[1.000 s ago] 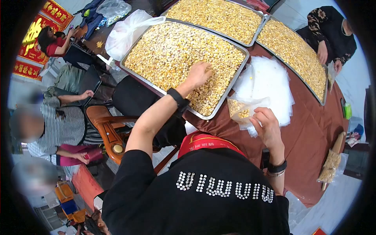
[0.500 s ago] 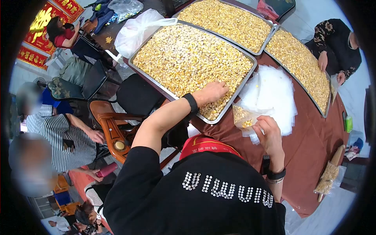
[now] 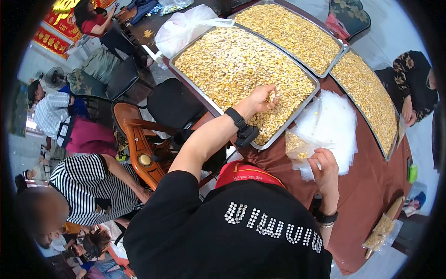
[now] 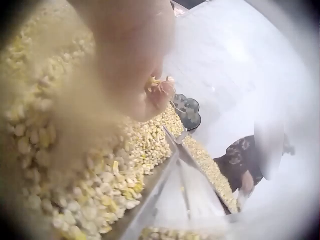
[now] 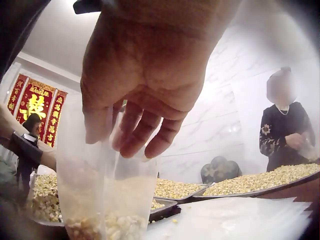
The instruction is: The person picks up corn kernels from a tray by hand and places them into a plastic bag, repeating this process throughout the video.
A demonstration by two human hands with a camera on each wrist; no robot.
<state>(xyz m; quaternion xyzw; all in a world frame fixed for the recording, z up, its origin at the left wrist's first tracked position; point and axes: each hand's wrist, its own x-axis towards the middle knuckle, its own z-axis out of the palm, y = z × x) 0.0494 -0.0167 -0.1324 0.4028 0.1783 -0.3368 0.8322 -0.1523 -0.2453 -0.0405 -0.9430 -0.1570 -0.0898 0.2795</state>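
My left hand is over the near metal tray, heaped with yellow-white corn kernels. Its fingers curl in, and in the left wrist view a few kernels show at the fingertips. My right hand pinches the top edge of a small clear plastic bag beside the tray's right corner. In the right wrist view some kernels lie at the bottom of this bag, and the thumb and fingers grip its rim from above.
A stack of flat clear bags lies right of the tray on the brown tablecloth. Two more kernel trays stand beyond. Another person works at the far right tray. A filled bag and a wooden chair are nearby.
My left hand has moved over the kernels toward the tray's right side, and its fingers are now raised and curled. The right hand keeps its grip on the bag. People behind at left have shifted.
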